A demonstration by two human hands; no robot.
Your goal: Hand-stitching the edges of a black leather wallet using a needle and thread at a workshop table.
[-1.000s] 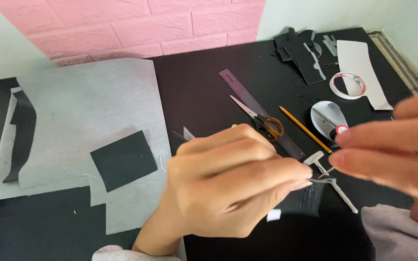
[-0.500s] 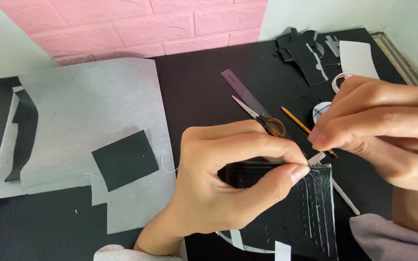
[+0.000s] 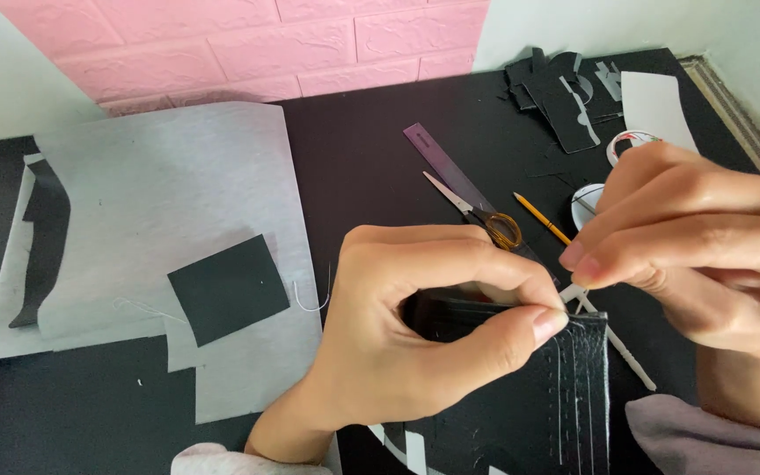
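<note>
The left hand [image 3: 415, 334] pinches the top edge of a black leather piece [image 3: 521, 387] between thumb and forefinger, holding it just above the black table [image 3: 371, 167] near the bottom of the view. Rows of stitch holes run down the right part of the leather. The right hand [image 3: 705, 246] comes in from the right with its fingers clenched together on something thin and white at the leather's upper right corner; the tips of the two hands almost touch there, and what exactly the right fingers pinch is too small to tell. A thin white stick [image 3: 631, 361] slants away below the right hand, beside the leather. Just behind the hands lie a pair of scissors [image 3: 477, 215] with gold handles, a grey ruler [image 3: 442, 163] under them, and a yellow pencil [image 3: 543, 218] to their right. To the left, a large sheet of pale paper [image 3: 169, 193] is spread on the table with a black square [image 3: 229, 288] lying on it. Black offcuts [image 3: 556, 88] are heaped at the far right corner, near a roll of tape [image 3: 628, 141].
</note>
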